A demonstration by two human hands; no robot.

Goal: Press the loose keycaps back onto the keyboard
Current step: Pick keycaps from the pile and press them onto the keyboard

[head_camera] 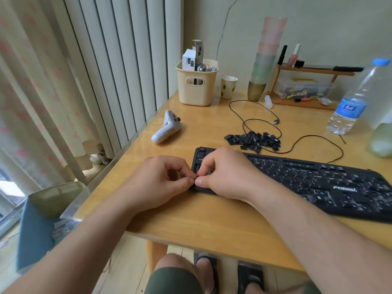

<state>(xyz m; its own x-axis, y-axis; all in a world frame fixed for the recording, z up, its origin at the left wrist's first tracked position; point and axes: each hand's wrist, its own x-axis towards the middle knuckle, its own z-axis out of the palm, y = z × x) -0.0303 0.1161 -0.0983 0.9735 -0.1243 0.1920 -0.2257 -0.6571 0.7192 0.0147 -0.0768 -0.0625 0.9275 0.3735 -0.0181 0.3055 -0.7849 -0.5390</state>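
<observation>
Keyboard black, lies across right centre of frame on wooden table, many sockets bare. Loose keycaps piled just above it, centre frame. Left hand and right hand meet at keyboard's left end, fingers curled, thumb tips touching; what they pinch too small to tell. White controller left of pile.
</observation>
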